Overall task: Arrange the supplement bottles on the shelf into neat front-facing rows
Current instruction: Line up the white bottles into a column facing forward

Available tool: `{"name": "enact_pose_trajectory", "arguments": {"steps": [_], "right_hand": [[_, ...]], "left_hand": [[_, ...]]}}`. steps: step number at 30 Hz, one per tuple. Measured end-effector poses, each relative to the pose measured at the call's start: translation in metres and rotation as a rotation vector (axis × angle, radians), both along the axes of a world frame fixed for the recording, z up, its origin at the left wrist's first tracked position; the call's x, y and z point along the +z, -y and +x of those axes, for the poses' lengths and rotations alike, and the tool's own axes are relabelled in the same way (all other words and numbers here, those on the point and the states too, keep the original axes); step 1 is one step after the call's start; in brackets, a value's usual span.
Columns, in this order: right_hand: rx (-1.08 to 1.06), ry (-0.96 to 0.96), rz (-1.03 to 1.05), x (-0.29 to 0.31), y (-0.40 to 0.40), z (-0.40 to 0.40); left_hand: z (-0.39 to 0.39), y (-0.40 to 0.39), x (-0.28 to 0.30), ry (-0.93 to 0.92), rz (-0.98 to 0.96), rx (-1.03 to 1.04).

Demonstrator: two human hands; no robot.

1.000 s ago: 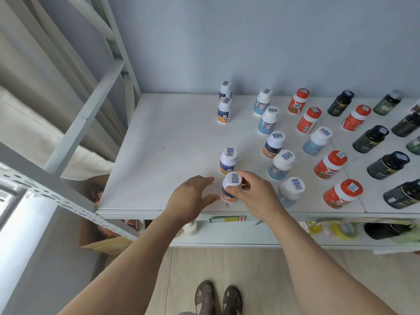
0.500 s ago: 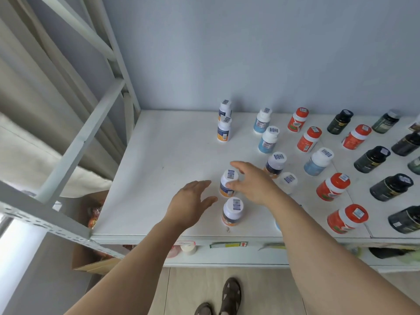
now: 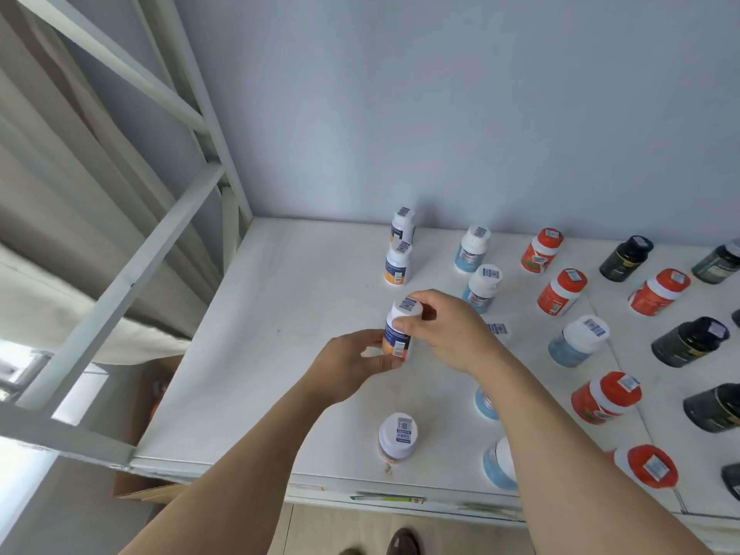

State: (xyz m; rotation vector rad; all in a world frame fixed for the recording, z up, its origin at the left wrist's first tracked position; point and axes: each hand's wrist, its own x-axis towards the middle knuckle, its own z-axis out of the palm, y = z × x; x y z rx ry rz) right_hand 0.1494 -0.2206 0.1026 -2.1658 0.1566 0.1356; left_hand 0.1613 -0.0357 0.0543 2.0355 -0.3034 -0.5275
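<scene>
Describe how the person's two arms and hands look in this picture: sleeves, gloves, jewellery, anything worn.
Both forearms are bare up to the frame's lower edge, with no sleeves in sight. The left hand and right hand wear no gloves, and no watch, bracelet or ring shows on either. Below, dark footwear shows at the frame's bottom edge.

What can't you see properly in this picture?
Head view:
- Held bottle: left hand and right hand cover much of its label.
- Blue bottles: the right arm hides most of them.
- Dark bottle: cut off by the right edge.
- Label text: too small.
</scene>
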Motion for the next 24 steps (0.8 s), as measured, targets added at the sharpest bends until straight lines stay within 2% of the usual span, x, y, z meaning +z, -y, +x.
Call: {"name": "enact_pose_trajectory", "arguments": {"steps": [5, 12, 16, 20, 24], "right_hand": [[-0.029, -0.011, -0.015, 0.003, 0.000, 0.007], [-0.047, -0.036, -0.018, 0.002, -0.002, 0.015], [-0.050, -0.037, 0.015, 0.000, -0.003, 0.017], [-0.033, -0.050, 0.028, -0.008, -0.005, 0.014], [-0.014, -0.092, -0.003, -0.018, -0.008, 0.010]], "left_hand": [[0.012, 0.001, -0.001, -0.146, -0.056, -0.090], [0.023, -0.004, 0.001, -0.214, -0.077, -0.120], [0.029, -0.005, 0.001, -0.119, 0.017, -0.104], [0.033, -0.008, -0.001, 0.125, 0.237, -0.105], [0.032, -0.014, -0.006, 0.238, 0.381, -0.127]]}}
